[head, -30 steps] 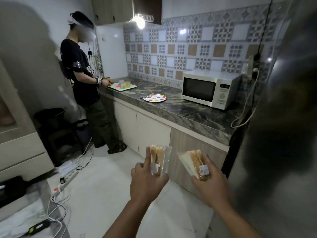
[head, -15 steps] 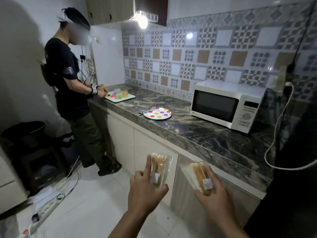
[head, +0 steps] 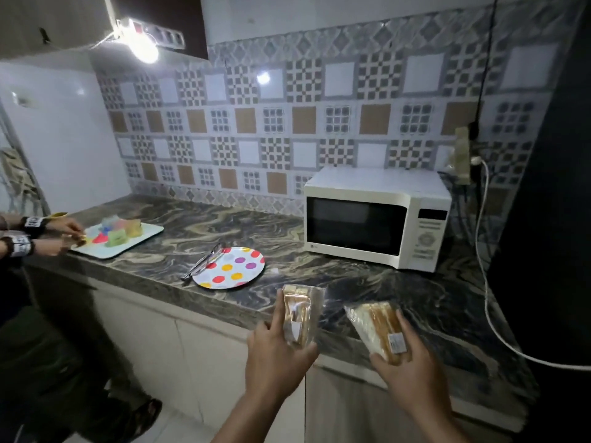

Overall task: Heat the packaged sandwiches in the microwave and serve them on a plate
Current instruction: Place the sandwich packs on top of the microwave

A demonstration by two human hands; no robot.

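My left hand [head: 276, 359] grips a clear-wrapped sandwich [head: 299, 313] held upright over the counter's front edge. In my right hand [head: 412, 375] is a second wrapped sandwich [head: 377, 330] with a small white label, tilted to the left. A white microwave [head: 374, 219] stands shut at the back right of the dark marbled counter [head: 319, 270]. To its left lies a white plate [head: 233, 266] with coloured dots, and metal tongs [head: 203, 262] rest across its left rim.
Another person's hands [head: 54, 235] work at a pale tray [head: 140, 236] of coloured blocks at the counter's far left; their legs stand by the cabinets. A white cable [head: 483, 276] hangs from a wall socket right of the microwave. A dark fridge side [head: 550, 219] fills the right.
I have stepped closer to the counter and turned right, so the microwave and plate look larger. Both hands still hold their sandwiches, now raised over the counter edge.
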